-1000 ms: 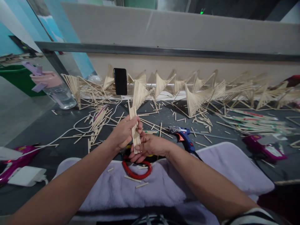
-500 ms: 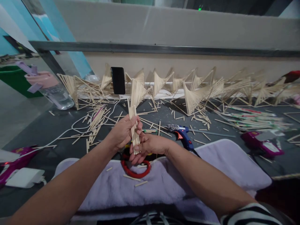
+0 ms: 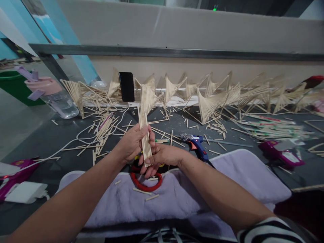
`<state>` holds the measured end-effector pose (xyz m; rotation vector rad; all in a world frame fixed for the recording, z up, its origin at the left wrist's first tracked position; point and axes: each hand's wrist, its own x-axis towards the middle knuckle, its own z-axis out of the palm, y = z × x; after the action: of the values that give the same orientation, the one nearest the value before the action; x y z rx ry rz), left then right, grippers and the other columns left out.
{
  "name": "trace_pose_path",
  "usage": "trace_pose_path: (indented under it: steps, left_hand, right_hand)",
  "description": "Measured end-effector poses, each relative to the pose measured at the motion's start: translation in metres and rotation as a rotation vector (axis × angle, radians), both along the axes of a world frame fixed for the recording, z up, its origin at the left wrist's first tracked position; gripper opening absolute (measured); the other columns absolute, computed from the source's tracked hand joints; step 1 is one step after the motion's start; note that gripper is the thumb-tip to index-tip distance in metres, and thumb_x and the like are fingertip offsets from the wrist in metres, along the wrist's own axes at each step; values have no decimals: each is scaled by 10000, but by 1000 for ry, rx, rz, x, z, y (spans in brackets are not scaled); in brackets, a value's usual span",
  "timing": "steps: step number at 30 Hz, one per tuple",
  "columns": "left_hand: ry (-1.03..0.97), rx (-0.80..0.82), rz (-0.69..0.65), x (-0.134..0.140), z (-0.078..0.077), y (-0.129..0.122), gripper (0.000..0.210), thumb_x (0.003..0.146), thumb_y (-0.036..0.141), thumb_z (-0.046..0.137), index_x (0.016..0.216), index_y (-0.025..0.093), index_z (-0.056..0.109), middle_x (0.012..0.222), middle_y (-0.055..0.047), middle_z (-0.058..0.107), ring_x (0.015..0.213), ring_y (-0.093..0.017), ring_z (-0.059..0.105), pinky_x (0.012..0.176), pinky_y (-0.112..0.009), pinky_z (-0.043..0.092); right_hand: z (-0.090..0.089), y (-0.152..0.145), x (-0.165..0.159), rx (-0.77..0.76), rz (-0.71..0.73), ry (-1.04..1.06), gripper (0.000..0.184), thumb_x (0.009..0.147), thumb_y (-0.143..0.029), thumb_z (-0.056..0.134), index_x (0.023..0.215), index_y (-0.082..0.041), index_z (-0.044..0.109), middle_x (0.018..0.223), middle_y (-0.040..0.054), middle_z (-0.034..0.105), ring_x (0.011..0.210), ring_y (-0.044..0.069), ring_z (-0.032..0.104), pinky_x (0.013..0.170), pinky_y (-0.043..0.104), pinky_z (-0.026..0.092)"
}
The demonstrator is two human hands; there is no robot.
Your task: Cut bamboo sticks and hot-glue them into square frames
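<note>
A bundle of thin wooden sticks [image 3: 146,145] is held upright and slightly tilted between both my hands. My left hand [image 3: 135,140] is closed around its middle, thumb across the front. Lower down, my right hand [image 3: 158,157] pinches the bottom end, thumb on the sticks. Just below them, a red-handled tool [image 3: 145,187] lies on the lavender cloth [image 3: 184,199]; its upper part is hidden behind my hands. Right of my hands lies a blue hot glue gun [image 3: 198,146] with an orange trigger.
Fan-shaped stick structures [image 3: 174,88] line the back of the dark table [image 3: 83,130]. A black phone [image 3: 127,86] stands among them. Loose sticks lie scattered. At left are a water bottle [image 3: 55,98] and a white charger [image 3: 27,191]; at right, a purple device [image 3: 280,153] beside packaged sticks [image 3: 275,126].
Almost nothing differs. My hands keep their hold, and the stick bundle turns slightly so more of its flat face shows. The whole view shifts a little.
</note>
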<state>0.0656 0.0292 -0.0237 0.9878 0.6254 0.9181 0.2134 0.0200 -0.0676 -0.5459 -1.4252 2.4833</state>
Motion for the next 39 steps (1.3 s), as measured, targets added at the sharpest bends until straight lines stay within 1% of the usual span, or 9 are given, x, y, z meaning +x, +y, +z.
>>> trace_pose_path:
  steps: [4,8,13,18,24,26,29,33,39]
  left_hand:
    - [-8,12,27,1,0,-1,123,820,282,533,854,169,501,676,-1,595,554,-112,593,591,-273,534]
    - [1,42,78,1,-3,0,126,817,280,540,830,156,521,662,-11,605,600,-121,603,671,-297,533]
    - [28,29,120,1,-5,2,146,799,287,563,841,151,529,676,-23,621,611,-137,612,639,-302,536]
    - [30,-2,107,2,-1,-1,170,794,303,572,846,150,518,718,-40,628,634,-151,618,603,-294,534]
    - [-11,14,111,2,5,-5,132,812,275,548,864,161,508,690,-1,573,570,-110,571,621,-295,526]
    - [-56,39,135,2,8,-6,134,812,276,546,891,177,502,681,23,528,530,-90,524,572,-281,519]
    - [-102,66,215,5,11,-10,149,813,302,540,911,200,494,672,46,465,479,-70,448,464,-232,474]
    - [-138,84,288,7,13,-15,176,806,342,548,903,204,496,679,48,439,469,-56,411,417,-185,419]
    - [-140,82,265,6,14,-15,206,804,377,546,909,205,503,623,54,427,443,-65,408,404,-194,410]
  right_hand:
    - [-1,0,0,20,-10,-20,358,714,-341,688,954,-105,569,855,120,678,724,195,672,647,289,520]
    - [-1,1,-1,7,2,-29,358,718,-358,681,942,-102,571,853,121,672,731,199,671,666,311,522]
    - [3,-1,-1,4,-1,-27,377,710,-376,684,934,-97,565,843,114,666,702,194,673,667,317,520]
    - [3,-2,-1,4,8,-19,359,728,-356,673,955,-108,548,839,108,672,708,181,672,717,338,510]
    - [1,-4,-5,-4,-18,-15,387,691,-386,697,913,-101,560,814,100,667,668,182,669,705,356,510]
    - [2,-7,-9,-6,-16,-13,391,671,-390,713,885,-97,566,795,101,669,660,181,666,709,362,507]
    - [2,-11,-13,5,-22,-8,378,663,-384,720,856,-95,571,743,87,665,642,176,661,704,363,506]
    - [-2,-14,-17,14,-36,-11,391,654,-394,724,863,-107,562,750,75,662,626,164,654,678,347,505]
    - [-7,-13,-20,40,-27,-25,391,655,-410,717,846,-95,587,777,92,667,637,156,651,663,310,498]
